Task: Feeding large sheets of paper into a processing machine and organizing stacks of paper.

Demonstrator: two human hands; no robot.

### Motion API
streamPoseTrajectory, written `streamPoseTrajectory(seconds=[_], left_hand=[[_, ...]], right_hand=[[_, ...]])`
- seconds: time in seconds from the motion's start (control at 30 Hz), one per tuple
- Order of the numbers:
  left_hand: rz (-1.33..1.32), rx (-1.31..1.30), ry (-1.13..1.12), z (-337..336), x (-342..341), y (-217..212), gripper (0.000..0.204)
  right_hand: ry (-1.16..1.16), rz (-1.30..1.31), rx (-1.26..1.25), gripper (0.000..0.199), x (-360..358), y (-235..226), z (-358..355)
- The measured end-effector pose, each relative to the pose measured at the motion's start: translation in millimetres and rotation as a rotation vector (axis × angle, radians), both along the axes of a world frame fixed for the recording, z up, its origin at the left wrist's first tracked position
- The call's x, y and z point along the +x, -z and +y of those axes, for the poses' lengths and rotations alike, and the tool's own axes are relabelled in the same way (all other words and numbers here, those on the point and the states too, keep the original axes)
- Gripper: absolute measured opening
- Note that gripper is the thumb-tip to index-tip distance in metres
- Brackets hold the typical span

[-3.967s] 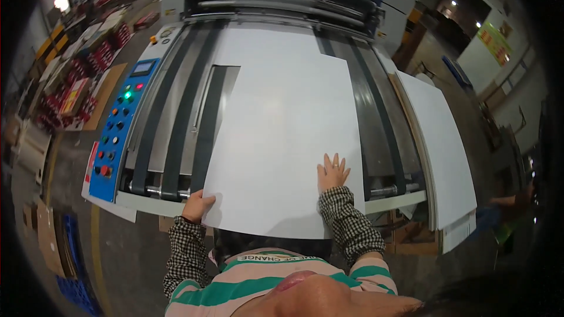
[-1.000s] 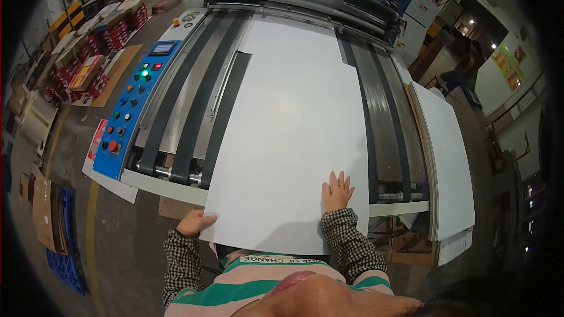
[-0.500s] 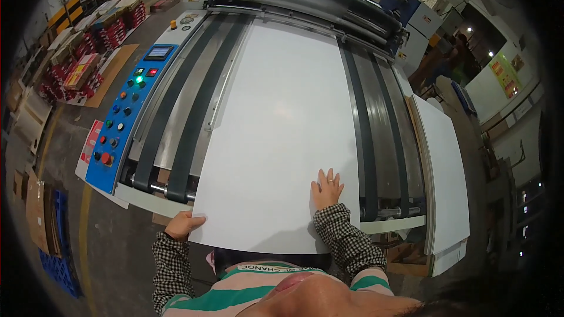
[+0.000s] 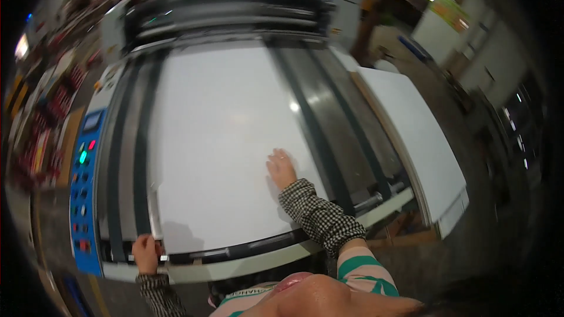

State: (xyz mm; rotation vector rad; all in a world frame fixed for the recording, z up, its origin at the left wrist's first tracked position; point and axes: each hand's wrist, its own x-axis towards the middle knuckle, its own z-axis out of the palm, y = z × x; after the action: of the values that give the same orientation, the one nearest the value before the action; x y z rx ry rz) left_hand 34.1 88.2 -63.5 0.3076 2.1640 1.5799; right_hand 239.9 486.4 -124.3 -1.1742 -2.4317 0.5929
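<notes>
**Sheet advanced up the feed table, near edge now clear of the front lip**

Sheet (image 4: 235, 141), large and white, lies flat on the feed table (image 4: 346, 135) between dark belts, its far edge at 12 o'clock close to the blurred roller section (image 4: 229, 6). Half a second ago its near edge overhung the table front; now that edge sits behind the front rail (image 4: 235, 253), so the board has travelled toward the rollers.

Right hand (image 4: 281, 168) rests palm-down on the sheet at about 4 o'clock of its surface, fingers extended and spread, pressing, not gripping. It was in much the same place on the board before.

Left hand (image 4: 146, 253) has shifted off the sheet's corner: it now sits at 7 o'clock on the front rail, fingers curled over the edge (whether they pinch the sheet's corner, I cannot tell).

Blue control panel (image 4: 84, 199) at 9 o'clock shows a green light lit. Second white board (image 4: 417, 141) lies alongside at 3 o'clock.

Judgement: feeding looks well under way, with only the right hand guiding.
</notes>
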Motion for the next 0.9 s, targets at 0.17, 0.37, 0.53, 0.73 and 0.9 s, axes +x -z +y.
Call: streamPoseTrajectory(seconds=[0.17, 0.37, 0.53, 0.73, 0.9], left_hand=[[0.169, -0.23, -0.025, 22, 16, -26, 0.019], [0.455, -0.526, 0.087, -30, -80, 85, 0.022], [0.204, -0.243, 0.28, 94, 39, -17, 0.017], [0.098, -0.13, 0.47, 128, 95, -34, 0.021], [0.135, -0.225, 0.549, 108, 104, -25, 0.027]], right_hand=[[0.135, -0.169, 0.433, 0.016, 131, -37, 78], [1.405, -0.492, 0.268, 0.048, 396, -81, 101], [1.207, -0.638, -0.245, 0.031, 414, -96, 99], [1.057, -0.592, -0.277, 0.024, 438, -120, 119], [1.052, -0.602, 0.08, 0.02, 376, -133, 85]])
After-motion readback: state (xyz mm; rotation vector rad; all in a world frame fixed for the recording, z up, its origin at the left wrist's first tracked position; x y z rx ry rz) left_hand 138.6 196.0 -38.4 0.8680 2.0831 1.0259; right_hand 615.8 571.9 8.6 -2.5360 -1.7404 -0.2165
